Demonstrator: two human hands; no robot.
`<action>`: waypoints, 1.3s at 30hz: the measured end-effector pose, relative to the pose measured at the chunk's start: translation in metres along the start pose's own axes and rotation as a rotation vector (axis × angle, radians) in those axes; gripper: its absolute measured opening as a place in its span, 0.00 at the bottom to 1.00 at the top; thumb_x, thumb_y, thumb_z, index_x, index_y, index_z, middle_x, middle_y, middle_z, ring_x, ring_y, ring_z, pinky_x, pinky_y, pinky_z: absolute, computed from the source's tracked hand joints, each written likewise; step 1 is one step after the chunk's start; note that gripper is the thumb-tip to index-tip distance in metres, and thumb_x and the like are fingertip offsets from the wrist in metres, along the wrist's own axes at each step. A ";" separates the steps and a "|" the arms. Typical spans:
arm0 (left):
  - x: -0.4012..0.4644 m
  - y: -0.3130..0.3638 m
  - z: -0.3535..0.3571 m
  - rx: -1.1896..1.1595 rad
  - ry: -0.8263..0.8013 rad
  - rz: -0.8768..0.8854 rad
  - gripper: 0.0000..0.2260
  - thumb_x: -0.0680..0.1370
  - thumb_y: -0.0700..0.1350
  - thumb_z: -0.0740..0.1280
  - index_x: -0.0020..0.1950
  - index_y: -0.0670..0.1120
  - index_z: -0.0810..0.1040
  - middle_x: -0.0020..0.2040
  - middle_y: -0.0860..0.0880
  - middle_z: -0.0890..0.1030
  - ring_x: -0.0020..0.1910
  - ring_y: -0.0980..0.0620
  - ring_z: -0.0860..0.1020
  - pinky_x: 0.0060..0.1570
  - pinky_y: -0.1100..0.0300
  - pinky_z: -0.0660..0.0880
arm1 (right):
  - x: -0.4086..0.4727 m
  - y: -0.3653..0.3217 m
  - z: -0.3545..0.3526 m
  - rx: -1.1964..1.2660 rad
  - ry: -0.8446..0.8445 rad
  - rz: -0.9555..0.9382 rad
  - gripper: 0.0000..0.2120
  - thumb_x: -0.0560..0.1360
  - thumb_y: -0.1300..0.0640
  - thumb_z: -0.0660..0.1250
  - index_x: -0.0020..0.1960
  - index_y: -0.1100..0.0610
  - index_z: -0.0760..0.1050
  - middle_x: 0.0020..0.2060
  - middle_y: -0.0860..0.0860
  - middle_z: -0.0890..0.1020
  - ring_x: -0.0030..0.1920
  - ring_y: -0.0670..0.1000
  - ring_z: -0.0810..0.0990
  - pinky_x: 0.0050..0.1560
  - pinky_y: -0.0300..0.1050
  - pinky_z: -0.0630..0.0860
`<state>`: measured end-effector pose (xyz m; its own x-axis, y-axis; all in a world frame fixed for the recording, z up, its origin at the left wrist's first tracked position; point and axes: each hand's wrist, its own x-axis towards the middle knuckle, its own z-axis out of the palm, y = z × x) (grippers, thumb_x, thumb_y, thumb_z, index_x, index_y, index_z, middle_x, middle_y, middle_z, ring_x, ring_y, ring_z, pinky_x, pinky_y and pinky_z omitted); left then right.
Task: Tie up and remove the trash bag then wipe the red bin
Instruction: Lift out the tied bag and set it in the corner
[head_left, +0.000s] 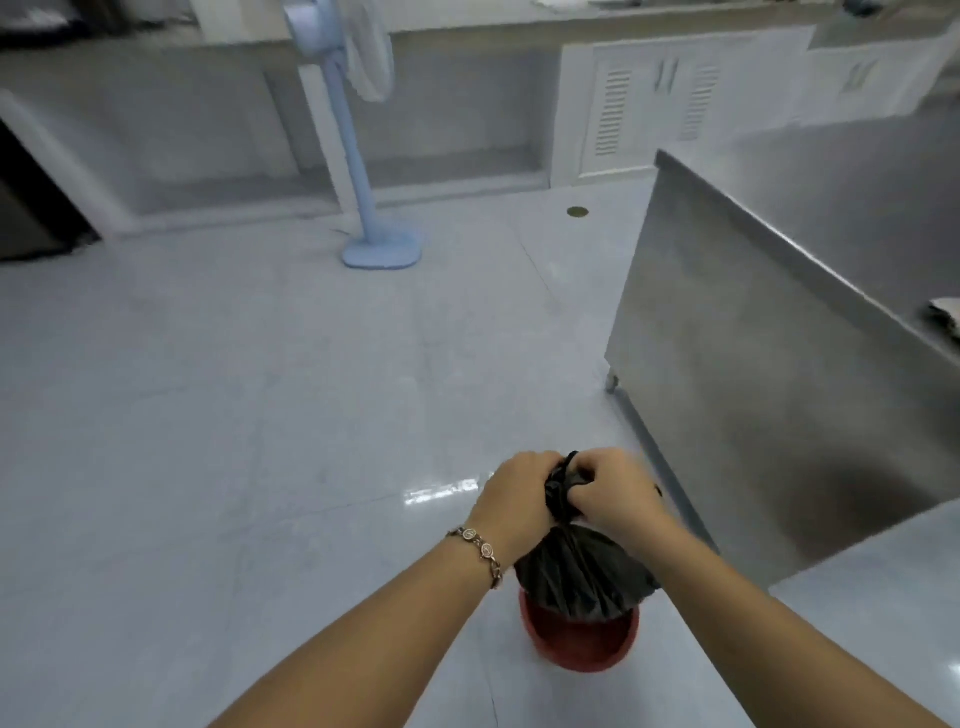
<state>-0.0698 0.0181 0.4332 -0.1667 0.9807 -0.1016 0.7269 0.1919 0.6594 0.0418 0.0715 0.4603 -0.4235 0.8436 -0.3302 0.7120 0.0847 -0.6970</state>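
A black trash bag (582, 577) sits in a small red bin (576, 642) on the floor, low in the head view. The bag's top is gathered into a twisted neck above the bin. My left hand (519, 493), with a bracelet on its wrist, grips the neck from the left. My right hand (610, 488) grips it from the right, fingers curled around the bunched plastic. The two hands almost touch. Most of the bin's rim is hidden under the bag.
A steel counter (779, 364) stands close on the right of the bin. A pale blue standing fan (358, 156) is further back on the shiny tiled floor (234, 415). White cabinets (649, 104) line the far wall. A round floor drain (577, 211) lies beyond.
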 end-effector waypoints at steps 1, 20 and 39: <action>-0.016 0.001 -0.030 -0.016 0.045 -0.054 0.07 0.72 0.44 0.64 0.48 0.47 0.78 0.44 0.48 0.81 0.43 0.47 0.78 0.44 0.52 0.76 | -0.010 -0.034 -0.001 -0.023 -0.040 -0.037 0.12 0.66 0.69 0.63 0.29 0.55 0.72 0.26 0.52 0.77 0.34 0.55 0.79 0.33 0.46 0.77; -0.479 -0.183 -0.462 0.065 0.881 -0.610 0.08 0.69 0.37 0.70 0.47 0.43 0.80 0.40 0.48 0.79 0.41 0.51 0.74 0.37 0.66 0.67 | -0.270 -0.538 0.325 -0.080 -0.584 -0.894 0.11 0.70 0.67 0.60 0.31 0.57 0.71 0.26 0.55 0.75 0.29 0.55 0.75 0.32 0.44 0.72; -0.654 -0.518 -0.566 0.009 1.047 -1.296 0.11 0.71 0.36 0.64 0.31 0.47 0.68 0.32 0.48 0.75 0.37 0.48 0.75 0.32 0.59 0.64 | -0.295 -0.706 0.736 -0.248 -1.219 -0.988 0.13 0.73 0.67 0.56 0.33 0.55 0.70 0.38 0.56 0.77 0.43 0.55 0.76 0.42 0.48 0.72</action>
<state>-0.7144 -0.7436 0.5798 -0.9639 -0.2646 -0.0291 -0.2381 0.8084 0.5383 -0.7482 -0.6276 0.5813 -0.8439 -0.4959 -0.2047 -0.0860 0.5017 -0.8608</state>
